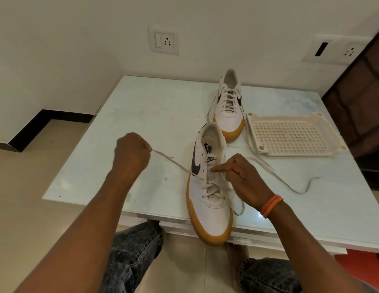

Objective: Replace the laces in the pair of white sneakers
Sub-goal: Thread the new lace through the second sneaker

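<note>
The near white sneaker, with a tan sole and a black swoosh, lies on the table with its toe over the front edge. It is laced only through its lower eyelets. My left hand grips one end of its white lace and holds it taut out to the left from a left eyelet. My right hand rests on the tongue, fingers curled, index finger pointing at the eyelets. The lace's other end trails loose across the table to the right. The second sneaker stands farther back, laced.
The pale glass-topped table holds a cream perforated plastic tray to the right of the far sneaker. A wall with sockets stands behind. My knees in dark jeans sit under the front edge. Dark wood panelling is at the right.
</note>
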A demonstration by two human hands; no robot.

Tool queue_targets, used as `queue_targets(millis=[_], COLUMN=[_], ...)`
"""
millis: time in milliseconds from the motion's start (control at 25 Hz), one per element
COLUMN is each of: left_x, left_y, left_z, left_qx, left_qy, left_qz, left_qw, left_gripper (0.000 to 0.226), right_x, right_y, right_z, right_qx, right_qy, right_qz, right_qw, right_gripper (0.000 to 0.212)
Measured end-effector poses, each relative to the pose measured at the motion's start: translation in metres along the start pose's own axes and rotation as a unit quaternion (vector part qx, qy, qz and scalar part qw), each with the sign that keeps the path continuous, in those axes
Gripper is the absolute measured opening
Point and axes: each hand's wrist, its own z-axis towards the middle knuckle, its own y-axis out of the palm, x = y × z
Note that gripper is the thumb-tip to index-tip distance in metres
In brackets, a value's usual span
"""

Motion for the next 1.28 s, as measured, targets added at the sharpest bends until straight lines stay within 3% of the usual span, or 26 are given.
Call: queue_targets(millis=[120,200,320,480,560,720,840,880,960,1080,1280], left_x=[0.017,0.034,0.047,0.043,0.038,0.014,0.006,0.009,0.021,0.039,0.044], left_y=[0.027,0.041,0.054,0.047,0.037,0.016,0.016,0.019,0.025,0.04,0.057], left_z=[-0.016,-0.028,-0.038,-0.032,-0.023,-0.001,0.001,-0.001,-0.009,-0.027,-0.033], left_qx=[-0.114,-0.194,-0.265,-0.243,-0.198,-0.075,-0.083,-0.108,-0.187,-0.307,-0.245], left_qy=[0.108,0.168,0.191,0.236,0.238,0.125,0.037,0.05,0.121,0.207,0.26], left_qz=[0.039,-0.003,-0.018,0.037,0.113,0.258,0.347,0.341,0.215,0.04,0.01], left_qw=[0.987,0.966,0.945,0.94,0.944,0.955,0.933,0.933,0.951,0.928,0.934], left_gripper=[0.05,0.038,0.018,0.005,0.01,0.019,0.026,0.027,0.027,0.024,0.019], right_x=[0.013,0.017,0.018,0.014,0.011,0.009,0.008,0.008,0.008,0.007,0.004], right_y=[-0.007,-0.007,-0.007,-0.01,-0.01,-0.012,-0.01,-0.009,-0.008,-0.006,-0.006], right_z=[0.004,0.004,0.004,0.004,0.002,0.002,0.001,0.001,0.002,0.003,0.002], right_qx=[0.024,0.023,0.019,0.014,0.006,0.016,0.014,0.012,0.008,0.01,0.004], right_qy=[-0.047,-0.07,-0.075,-0.057,-0.049,-0.046,-0.045,-0.045,-0.042,-0.04,-0.035], right_qz=[-0.053,-0.122,-0.136,-0.13,-0.136,-0.141,-0.133,-0.13,-0.127,-0.123,-0.127], right_qw=[0.997,0.99,0.988,0.99,0.99,0.989,0.99,0.99,0.991,0.992,0.991], right_gripper=[0.061,0.07,0.068,0.06,0.058,0.054,0.051,0.05,0.048,0.045,0.042])
